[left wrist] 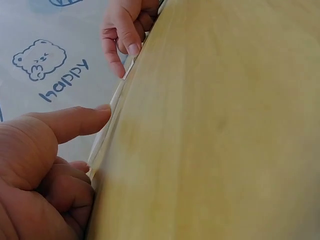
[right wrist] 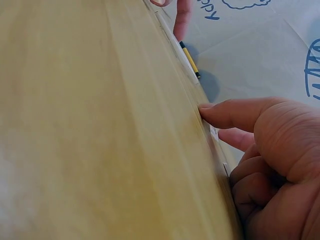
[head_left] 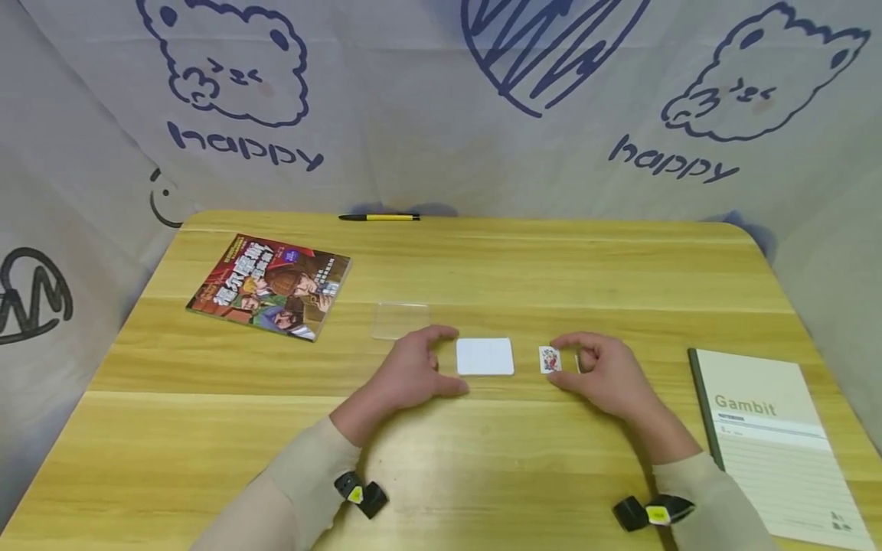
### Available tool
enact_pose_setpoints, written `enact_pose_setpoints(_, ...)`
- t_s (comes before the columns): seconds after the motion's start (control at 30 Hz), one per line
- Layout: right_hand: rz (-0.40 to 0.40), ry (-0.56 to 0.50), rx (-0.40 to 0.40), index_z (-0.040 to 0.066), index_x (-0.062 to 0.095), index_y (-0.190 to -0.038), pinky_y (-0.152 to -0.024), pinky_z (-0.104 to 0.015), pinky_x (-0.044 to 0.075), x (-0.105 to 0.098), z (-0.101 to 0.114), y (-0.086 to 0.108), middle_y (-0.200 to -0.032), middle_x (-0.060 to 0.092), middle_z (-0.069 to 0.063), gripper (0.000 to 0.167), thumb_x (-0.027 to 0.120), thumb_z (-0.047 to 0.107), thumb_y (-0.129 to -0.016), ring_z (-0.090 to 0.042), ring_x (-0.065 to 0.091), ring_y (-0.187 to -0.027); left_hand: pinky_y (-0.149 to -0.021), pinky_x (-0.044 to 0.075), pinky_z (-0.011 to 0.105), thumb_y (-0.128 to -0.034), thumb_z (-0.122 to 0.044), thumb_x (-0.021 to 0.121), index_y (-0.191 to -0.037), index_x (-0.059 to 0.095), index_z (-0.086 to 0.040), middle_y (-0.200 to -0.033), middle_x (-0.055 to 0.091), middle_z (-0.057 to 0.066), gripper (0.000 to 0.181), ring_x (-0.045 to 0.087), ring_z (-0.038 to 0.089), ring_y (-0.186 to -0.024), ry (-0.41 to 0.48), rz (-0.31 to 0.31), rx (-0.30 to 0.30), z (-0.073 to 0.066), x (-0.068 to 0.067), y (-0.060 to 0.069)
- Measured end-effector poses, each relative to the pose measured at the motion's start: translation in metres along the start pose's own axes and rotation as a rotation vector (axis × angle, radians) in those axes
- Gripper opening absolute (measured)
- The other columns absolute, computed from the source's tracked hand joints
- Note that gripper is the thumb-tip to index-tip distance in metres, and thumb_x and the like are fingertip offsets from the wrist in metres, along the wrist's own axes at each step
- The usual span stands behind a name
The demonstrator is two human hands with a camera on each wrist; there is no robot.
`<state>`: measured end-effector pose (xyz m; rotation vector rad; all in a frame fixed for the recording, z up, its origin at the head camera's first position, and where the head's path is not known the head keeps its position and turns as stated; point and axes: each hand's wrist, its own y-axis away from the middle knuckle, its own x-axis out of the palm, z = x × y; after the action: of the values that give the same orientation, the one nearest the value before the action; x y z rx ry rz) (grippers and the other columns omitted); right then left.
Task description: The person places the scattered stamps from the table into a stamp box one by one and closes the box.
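Note:
A stack of blank white cards (head_left: pixel 485 357) lies face-up on the table in the head view. My left hand (head_left: pixel 416 366) is at its left end, index finger and thumb spread wide near the two left corners; a small gap shows at the thumb. To the right, my right hand (head_left: pixel 602 373) holds a small card printed with a colourful figure (head_left: pixel 550 359) by its far and near edges, between index finger and thumb. Part of that card is hidden under the hand. Behind the left hand lies a flat clear plastic lid (head_left: pixel 401 317).
A comic-style book (head_left: pixel 272 287) lies at the back left of the wooden table (head_left: pixel 482 474). At the right edge is a cream notebook (head_left: pixel 772 451). A yellow and black pen (head_left: pixel 379 217) rests at the far edge, before a cloth backdrop (head_left: pixel 413 99) with drawings.

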<state>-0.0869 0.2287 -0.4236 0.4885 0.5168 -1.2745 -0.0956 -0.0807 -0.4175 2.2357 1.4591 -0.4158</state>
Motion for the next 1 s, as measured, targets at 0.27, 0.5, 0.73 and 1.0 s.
enact_pose_setpoints(0.27,0.016,0.008,0.030,0.007,0.071,-0.114,-0.057,-0.031,0.034,-0.002,0.002,0.002,-0.056,0.027,0.006,0.040,0.087,0.021,-0.080,-0.011,0.025,-0.049,-0.047,0.031,0.028,-0.0739,-0.017,0.091,-0.138,0.057,-0.006,-0.053,0.035,-0.004,0.073,0.031,0.010,-0.045,-0.025,0.006,-0.024,-0.001,0.003,-0.003)
enact_pose_setpoints(0.5,0.008,-0.006,0.029,0.007,0.071,-0.111,-0.056,-0.030,0.032,-0.003,0.003,0.002,-0.056,0.027,0.005,0.041,0.089,0.023,-0.078,-0.010,0.024,-0.049,-0.047,0.033,0.028,-0.0778,-0.017,0.088,-0.137,0.058,-0.008,-0.054,0.038,-0.003,0.067,0.034,0.010,-0.045,-0.038,-0.009,-0.030,0.000,0.004,-0.004)
enact_pose_setpoints(0.73,0.002,-0.028,0.001,0.007,0.072,-0.111,-0.056,-0.030,0.034,0.002,0.011,-0.002,-0.056,0.027,0.005,0.040,0.089,0.021,-0.077,-0.010,0.025,-0.049,-0.047,0.034,0.028,-0.0786,-0.018,0.088,-0.137,0.058,-0.008,-0.055,0.040,-0.003,0.067,0.036,0.011,-0.046,-0.048,-0.013,-0.041,0.000,0.004,-0.002)
enact_pose_setpoints(1.0,0.018,-0.069,-0.009,0.009,0.071,-0.112,-0.059,-0.031,0.037,0.007,0.025,-0.010,-0.057,0.026,0.003,0.042,0.089,0.023,-0.077,-0.010,0.025,-0.050,-0.048,0.036,0.029,-0.0793,-0.019,0.087,-0.138,0.058,-0.010,-0.056,0.042,-0.002,0.066,0.037,0.011,-0.047,-0.068,-0.017,-0.040,0.000,0.004,-0.004)
